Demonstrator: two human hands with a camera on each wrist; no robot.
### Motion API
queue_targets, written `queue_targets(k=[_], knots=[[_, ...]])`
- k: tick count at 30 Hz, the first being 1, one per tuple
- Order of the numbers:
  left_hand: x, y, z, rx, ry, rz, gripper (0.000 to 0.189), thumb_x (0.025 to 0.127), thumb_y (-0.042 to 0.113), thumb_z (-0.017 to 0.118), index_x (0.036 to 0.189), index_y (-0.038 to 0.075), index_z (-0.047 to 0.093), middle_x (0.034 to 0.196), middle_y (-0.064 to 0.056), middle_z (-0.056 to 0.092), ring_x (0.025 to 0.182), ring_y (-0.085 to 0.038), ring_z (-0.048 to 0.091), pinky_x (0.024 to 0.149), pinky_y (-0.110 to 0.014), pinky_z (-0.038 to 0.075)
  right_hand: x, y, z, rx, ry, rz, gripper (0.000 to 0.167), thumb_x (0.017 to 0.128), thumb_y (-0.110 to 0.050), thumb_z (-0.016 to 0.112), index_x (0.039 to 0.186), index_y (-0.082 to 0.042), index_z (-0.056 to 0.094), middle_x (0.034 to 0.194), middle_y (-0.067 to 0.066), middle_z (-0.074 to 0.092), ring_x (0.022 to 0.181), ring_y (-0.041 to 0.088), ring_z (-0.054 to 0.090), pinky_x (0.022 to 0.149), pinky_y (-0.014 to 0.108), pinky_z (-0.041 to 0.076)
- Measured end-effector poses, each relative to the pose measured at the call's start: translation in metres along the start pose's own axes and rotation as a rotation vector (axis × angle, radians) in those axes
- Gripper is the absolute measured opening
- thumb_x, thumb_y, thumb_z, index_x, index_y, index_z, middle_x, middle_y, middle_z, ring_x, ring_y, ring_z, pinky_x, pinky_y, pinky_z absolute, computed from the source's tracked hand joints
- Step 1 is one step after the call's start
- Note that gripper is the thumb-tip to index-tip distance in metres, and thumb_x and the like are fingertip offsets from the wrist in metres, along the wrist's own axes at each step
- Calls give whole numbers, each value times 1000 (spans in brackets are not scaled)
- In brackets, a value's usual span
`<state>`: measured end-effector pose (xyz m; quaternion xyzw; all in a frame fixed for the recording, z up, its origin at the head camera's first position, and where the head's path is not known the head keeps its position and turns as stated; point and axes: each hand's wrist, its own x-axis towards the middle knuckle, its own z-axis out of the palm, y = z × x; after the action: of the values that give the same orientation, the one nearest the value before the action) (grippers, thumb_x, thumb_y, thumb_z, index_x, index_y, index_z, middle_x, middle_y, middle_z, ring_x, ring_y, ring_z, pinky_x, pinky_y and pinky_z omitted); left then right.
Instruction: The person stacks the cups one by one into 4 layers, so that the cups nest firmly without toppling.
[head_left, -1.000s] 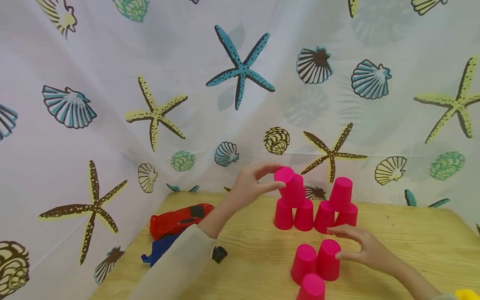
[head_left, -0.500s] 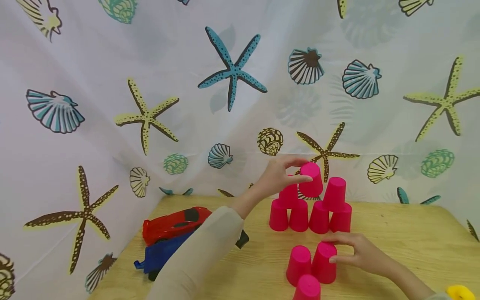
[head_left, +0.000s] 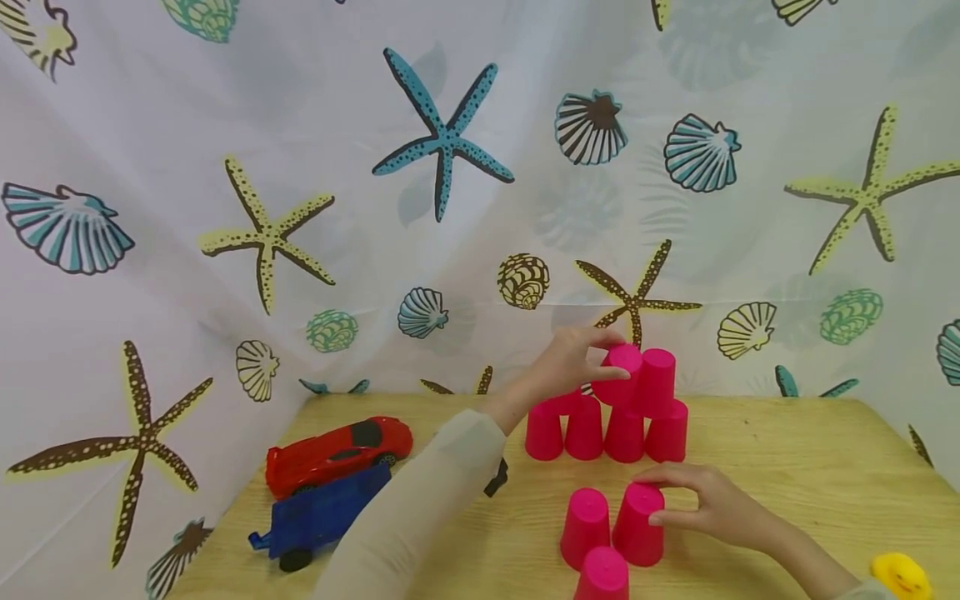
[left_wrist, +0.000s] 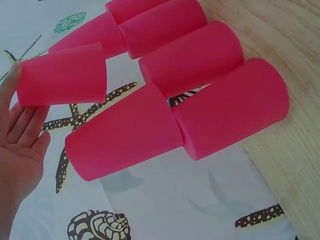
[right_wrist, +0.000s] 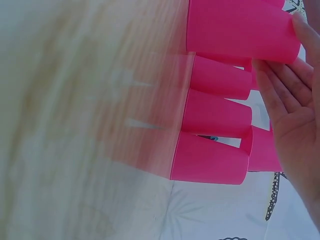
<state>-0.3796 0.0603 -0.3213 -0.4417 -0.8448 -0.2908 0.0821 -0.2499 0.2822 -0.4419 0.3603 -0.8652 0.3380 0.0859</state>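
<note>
My left hand [head_left: 558,367] pinches an upside-down pink cup [head_left: 624,367] near its base, fingers behind and thumb in front. In the left wrist view this held cup [left_wrist: 65,75] hangs a little above a row of upside-down pink cups [left_wrist: 192,57]. Two more cups stand on that row: one at the right [head_left: 658,383], the other mostly behind my left hand. Nearer to me, my right hand [head_left: 716,504] has its thumb and fingers around the top of another pink cup [head_left: 639,525], whose rim rests on the table. Beside it are two similar cups, one left [head_left: 585,529], one in front [head_left: 603,575].
On the left of the wooden table [head_left: 787,467] lie a red toy car [head_left: 337,454] and a blue toy trailer [head_left: 318,512], partly behind my left sleeve. A yellow rubber duck [head_left: 900,575] sits at the front right. A shell-patterned curtain [head_left: 525,200] hangs behind.
My left hand has carried its cup rightward from the left upper cup, raised it, then lowered it between the two upper cups. My right hand has closed in on the front cup.
</note>
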Motion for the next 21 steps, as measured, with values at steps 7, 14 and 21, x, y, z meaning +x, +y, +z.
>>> queue_targets(k=[7, 14, 21], knots=[[0, 0, 10, 52, -50, 13, 46, 85, 28, 76, 126, 11, 63, 122, -3, 69, 114, -16, 64, 92, -16, 53, 0, 0, 0, -8, -1, -2, 42, 87, -31, 73, 122, -9, 65, 112, 4, 73, 102, 5, 68, 81, 34, 61], [0, -3, 14, 66, -67, 21, 48, 85, 27, 76, 127, 9, 62, 123, -5, 68, 113, -16, 64, 90, -16, 54, -1, 1, -1, -17, 8, -18, 42, 87, -30, 74, 121, -8, 65, 112, 4, 73, 102, 6, 68, 81, 34, 61], [2, -7, 16, 59, -66, -13, 47, 86, 27, 75, 128, 10, 62, 125, -4, 68, 115, -16, 63, 93, -17, 53, -1, 1, -1, -16, 7, -21, 42, 87, -30, 74, 121, -8, 65, 112, 4, 73, 102, 6, 68, 80, 34, 61]])
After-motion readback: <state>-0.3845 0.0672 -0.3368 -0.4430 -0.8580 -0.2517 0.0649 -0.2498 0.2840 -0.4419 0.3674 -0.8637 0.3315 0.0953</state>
